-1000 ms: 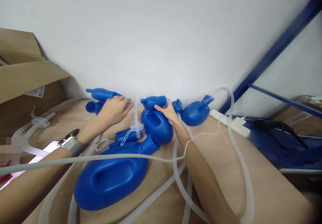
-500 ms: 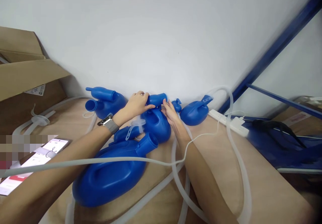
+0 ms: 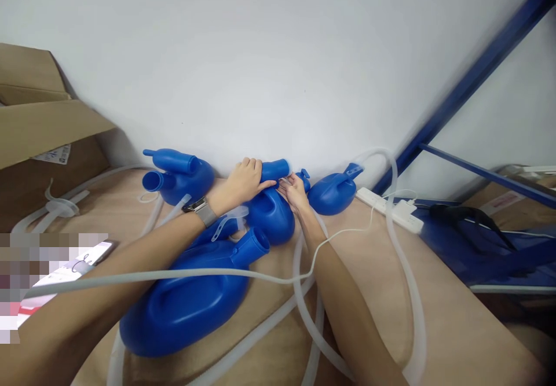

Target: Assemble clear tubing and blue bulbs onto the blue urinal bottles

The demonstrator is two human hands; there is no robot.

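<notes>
My left hand (image 3: 247, 181) is wrapped over the left end of a blue plastic tube-shaped piece (image 3: 276, 170), which has a whitish ring at its right end. My right hand (image 3: 295, 194) is closed just below that end, its fingertips pinched at something pale and too small to name. Under both hands a blue urinal bottle (image 3: 274, 224) rests on the table; whether the tube piece joins it I cannot tell. A larger blue urinal bottle (image 3: 186, 305) lies in front, its open neck toward the right. Between them is a translucent cap with a strap (image 3: 220, 230).
Another blue bottle (image 3: 185, 183) stands back left, and one more (image 3: 333, 194) back right beside a white power strip (image 3: 393, 209). Translucent hoses (image 3: 417, 305) loop over the table; a white cable crosses my forearms. An open carton (image 3: 39, 143) and a phone are left, a blue metal frame right.
Both hands stay at the blue tube piece, which now sits slightly further right in my left hand. My right fingers have drawn closer together below its end. The whole view has shifted slightly.
</notes>
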